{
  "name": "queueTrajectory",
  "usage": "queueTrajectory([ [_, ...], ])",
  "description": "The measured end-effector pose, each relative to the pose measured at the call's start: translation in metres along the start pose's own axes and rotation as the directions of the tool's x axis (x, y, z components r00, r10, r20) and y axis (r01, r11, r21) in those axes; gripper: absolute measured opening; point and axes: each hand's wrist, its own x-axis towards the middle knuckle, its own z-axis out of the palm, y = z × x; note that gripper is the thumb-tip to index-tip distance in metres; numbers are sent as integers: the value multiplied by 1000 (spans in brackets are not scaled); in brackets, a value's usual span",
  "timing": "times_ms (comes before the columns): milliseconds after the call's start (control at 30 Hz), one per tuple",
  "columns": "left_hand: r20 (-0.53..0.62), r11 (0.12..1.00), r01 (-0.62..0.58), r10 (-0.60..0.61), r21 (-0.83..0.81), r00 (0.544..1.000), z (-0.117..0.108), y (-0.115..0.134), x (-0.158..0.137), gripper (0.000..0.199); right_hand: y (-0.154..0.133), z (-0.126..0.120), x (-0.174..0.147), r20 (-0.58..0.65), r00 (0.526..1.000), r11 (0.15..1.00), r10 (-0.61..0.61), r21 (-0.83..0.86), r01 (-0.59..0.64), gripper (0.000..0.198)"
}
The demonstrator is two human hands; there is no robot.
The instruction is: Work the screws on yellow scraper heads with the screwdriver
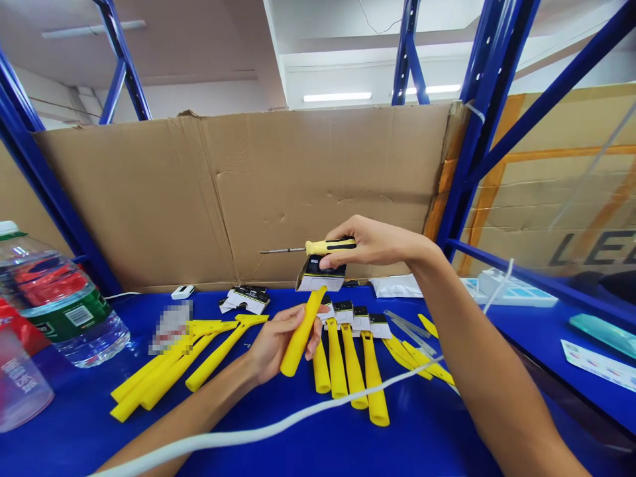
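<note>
My left hand [281,338] is closed around a yellow tapered handle [301,338], which tilts up to the right. At its upper end sits a black-and-white card sleeve [320,281]. Above it, my right hand [362,245] grips a screwdriver [318,247] with a yellow and black grip, its thin shaft pointing left. The right thumb lies against the card sleeve. Just beyond the left hand, several yellow handles with card sleeves [354,364] lie side by side. Left of that hand rest several bare yellow handles [213,358] with forked ends.
A white cable [298,421] crosses the foreground. Folded cards [246,300] lie at the back of the blue table [422,430]. Flat yellow pieces [417,358] and clear strips [410,329] sit right. A large water bottle [74,311] stands left; cardboard [318,179] closes the back.
</note>
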Motion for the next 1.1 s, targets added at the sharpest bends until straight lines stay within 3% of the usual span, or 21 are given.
queueTrajectory([
  [333,108,998,49,-54,48,993,5,-4,-4,46,6,3,3,-40,999,994,30,-107,-35,43],
  [500,-18,986,-40,44,161,999,9,-9,0,47,11,11,11,-33,999,986,37,-163,-42,39],
  [667,-140,928,-135,194,348,971,6,-16,6,51,30,22,24,-19,1000,970,0,-241,-4,41],
  [800,-174,890,-96,191,445,966,-2,-21,9,48,42,27,30,-9,1000,954,10,-298,-12,36],
  [900,-247,869,4,136,494,959,-12,-26,12,52,46,25,31,-6,998,943,55,-328,-54,32],
  [967,-293,797,78,127,599,948,-21,-28,15,54,48,22,31,-26,996,937,83,-340,-87,31],
  [1100,-333,540,194,172,819,927,-40,-25,18,55,48,21,22,-117,991,933,57,-347,-94,33],
])
